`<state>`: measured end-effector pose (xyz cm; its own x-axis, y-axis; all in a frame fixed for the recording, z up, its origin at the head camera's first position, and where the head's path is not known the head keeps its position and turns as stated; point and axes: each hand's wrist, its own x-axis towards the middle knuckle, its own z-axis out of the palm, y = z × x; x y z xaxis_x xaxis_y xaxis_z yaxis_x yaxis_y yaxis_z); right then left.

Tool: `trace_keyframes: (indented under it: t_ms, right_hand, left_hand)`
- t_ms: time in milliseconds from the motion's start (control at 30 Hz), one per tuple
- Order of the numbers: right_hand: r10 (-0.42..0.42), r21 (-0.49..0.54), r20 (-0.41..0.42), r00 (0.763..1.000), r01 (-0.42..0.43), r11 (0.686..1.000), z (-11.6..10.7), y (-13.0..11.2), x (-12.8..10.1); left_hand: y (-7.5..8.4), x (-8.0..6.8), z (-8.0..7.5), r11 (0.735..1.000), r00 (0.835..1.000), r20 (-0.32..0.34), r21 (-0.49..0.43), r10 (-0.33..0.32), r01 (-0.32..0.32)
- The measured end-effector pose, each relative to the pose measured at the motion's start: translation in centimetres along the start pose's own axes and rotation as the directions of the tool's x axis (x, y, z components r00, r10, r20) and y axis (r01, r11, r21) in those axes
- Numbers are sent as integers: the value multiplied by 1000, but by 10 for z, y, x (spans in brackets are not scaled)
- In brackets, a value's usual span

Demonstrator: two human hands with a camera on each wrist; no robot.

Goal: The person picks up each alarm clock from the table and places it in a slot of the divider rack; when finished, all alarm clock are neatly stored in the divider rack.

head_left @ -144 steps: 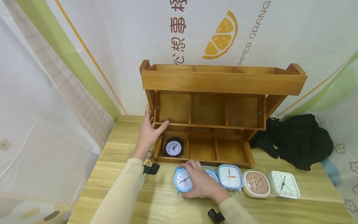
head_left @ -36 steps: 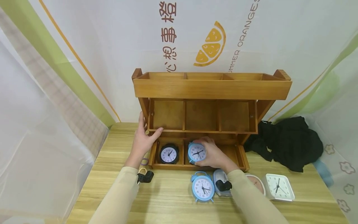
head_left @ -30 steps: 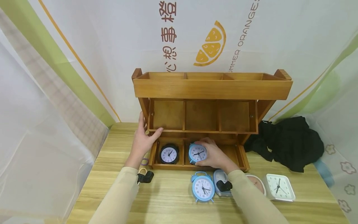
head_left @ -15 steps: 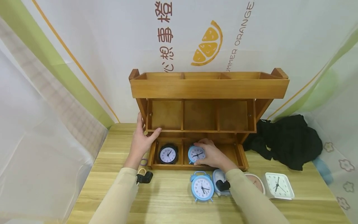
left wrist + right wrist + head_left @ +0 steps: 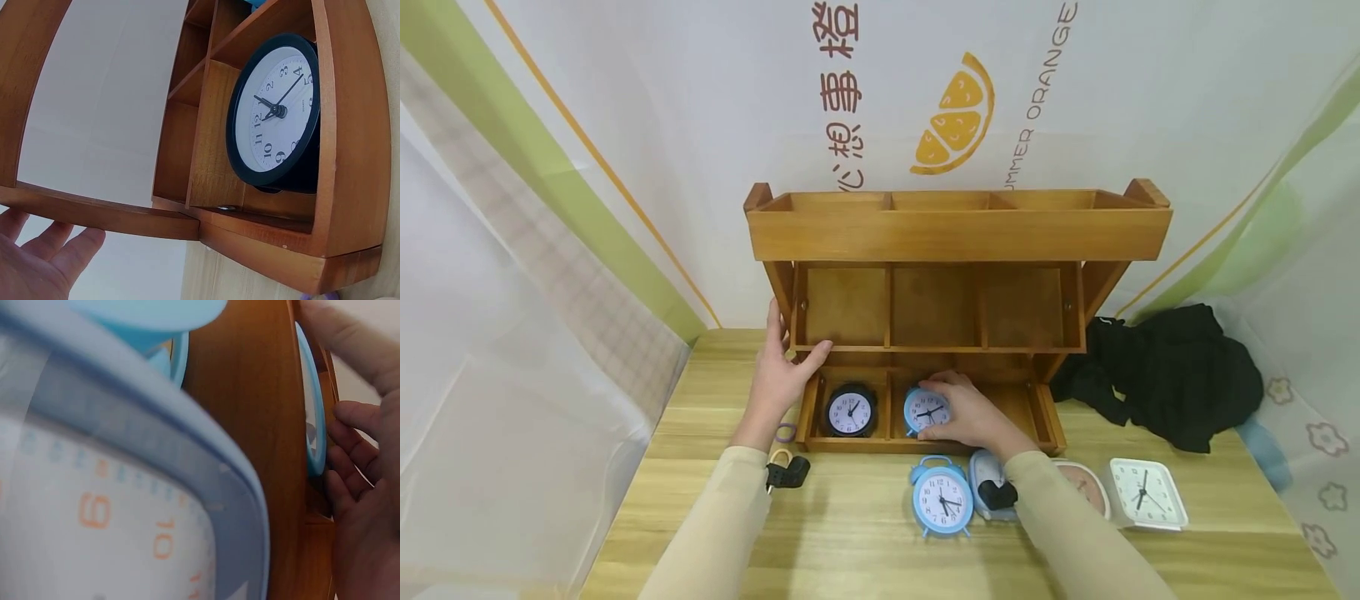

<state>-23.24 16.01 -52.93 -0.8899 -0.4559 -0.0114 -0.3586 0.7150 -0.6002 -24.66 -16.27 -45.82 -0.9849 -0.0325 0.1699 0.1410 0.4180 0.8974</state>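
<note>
A blue alarm clock [image 5: 924, 412] stands in the middle compartment of the bottom tier of the wooden shelf [image 5: 959, 236]. My right hand [image 5: 967, 414] holds it by its right side, thumb low and fingers at the top; in the right wrist view only its edge shows beside the fingers. To its left, a black alarm clock [image 5: 851, 412] occupies the left compartment, seen close up in the left wrist view. My left hand [image 5: 778, 379] grips the shelf's left side, thumb by the middle tier's front edge; its fingertips touch the wood in the left wrist view.
On the table before the shelf stand a second blue alarm clock [image 5: 943, 498], a pale blue square clock [image 5: 984, 475] partly behind my wrist, a cream-rimmed clock [image 5: 1084, 488] and a white square clock [image 5: 1147, 493]. Black cloth [image 5: 1172, 375] lies right of the shelf.
My right hand has carried the blue alarm clock from the table into the bottom tier's middle compartment. Over the last second it has barely moved. My left hand keeps its hold on the shelf.
</note>
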Motion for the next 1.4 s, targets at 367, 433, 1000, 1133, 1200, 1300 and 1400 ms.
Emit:
trace_keyframes:
  t_ms: [367, 433, 1000, 1133, 1200, 1300, 1400]
  right_hand:
    - [-22, 166, -35, 999, 28, 986, -8, -2, -18]
    - [-25, 164, -40, 999, 32, 986, -9, -4, -23]
    - [-64, 105, -54, 996, 69, 992, -4, -25, -57]
    - [-72, 99, -51, 996, 77, 992, -5, -27, -63]
    - [-65, 102, -43, 997, 69, 992, -6, -28, -67]
    - [-45, 100, -33, 998, 48, 994, -6, -30, -74]
    - [-35, 100, -33, 999, 38, 994, -4, -31, -81]
  left_hand:
    - [1, 1, -1, 1000, 1000, 3, 4, 18, -19]
    - [0, 2, -1, 1000, 1000, 4, 16, 22, -22]
    - [-2, 2, 0, 999, 999, 10, 0, 48, -48]
    - [-1, 2, -1, 999, 999, 13, -2, 41, -41]
    - [0, 2, -1, 999, 999, 14, 7, 37, -37]
    - [1, 2, -1, 999, 999, 19, 15, 31, -31]
    - [2, 2, -2, 1000, 1000, 17, 9, 21, -21]
